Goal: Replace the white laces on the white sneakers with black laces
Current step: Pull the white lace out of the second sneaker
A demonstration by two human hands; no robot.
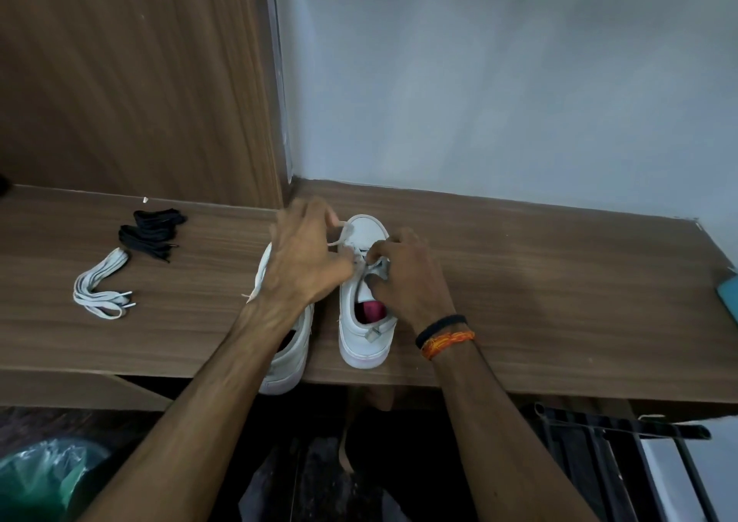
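Two white sneakers stand side by side on the wooden table (pixel 559 302), toes pointing away from me. The right sneaker (pixel 365 334) has a red insole and still carries a white lace (pixel 339 238) near its toe. My left hand (pixel 307 258) pinches that lace above the eyelets and covers much of the left sneaker (pixel 285 366). My right hand (pixel 407 278) grips the lace and tongue area of the right sneaker. A loose white lace (pixel 102 286) lies bundled at the left. Behind that white bundle lie the black laces (pixel 153 232).
A wooden panel rises behind the table's left half and a grey wall behind its right. A teal object (pixel 729 294) sits at the table's right edge. Below are a green-lined bin (pixel 44 481) at left and a dark metal rack (pixel 623 441) at right.
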